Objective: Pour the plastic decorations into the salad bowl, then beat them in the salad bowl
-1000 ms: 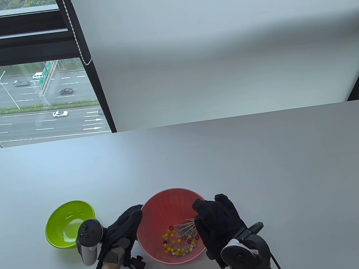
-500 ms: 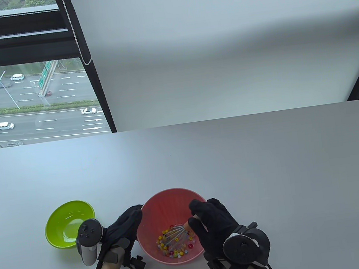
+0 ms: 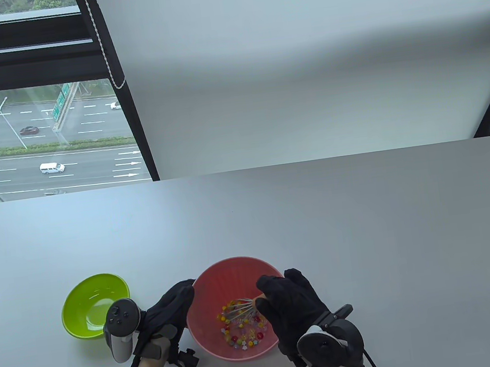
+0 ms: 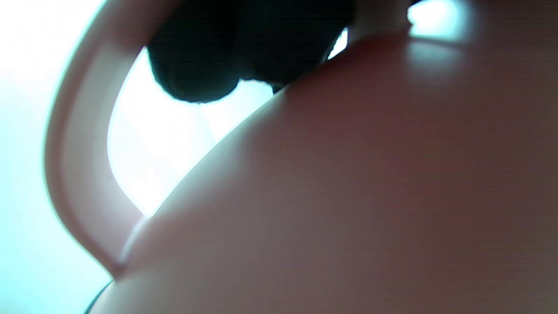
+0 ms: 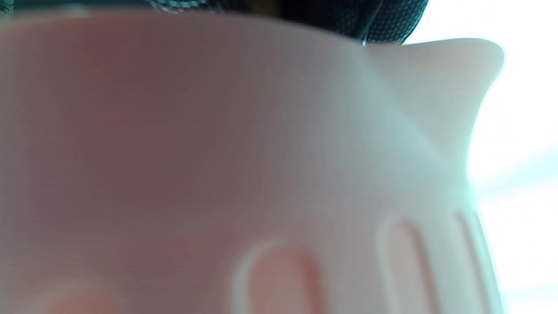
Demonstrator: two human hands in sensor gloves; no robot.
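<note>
The pink salad bowl [image 3: 220,270] stands near the table's front edge, with small coloured plastic decorations [image 3: 242,336] scattered on its bottom. My right hand [image 3: 287,310] grips the orange handle of a wire whisk [image 3: 241,309]. The whisk's wires reach left into the bowl, over the decorations. My left hand [image 3: 171,309] holds the bowl at its left rim. In the left wrist view a dark finger [image 4: 196,65] shows by the bowl's handle loop [image 4: 74,174]. The bowl's ribbed outer wall [image 5: 218,131] fills the right wrist view, with the glove's edge [image 5: 383,17] above it.
An empty green bowl [image 3: 95,305] sits on the table left of my left hand. The grey table [image 3: 321,219] stretches back to a window and a white blind.
The whisk head has swept from the bowl's right part toward its left and then slightly farther back, and the decorations have shifted. My right hand moved a little left. The left hand has stayed put.
</note>
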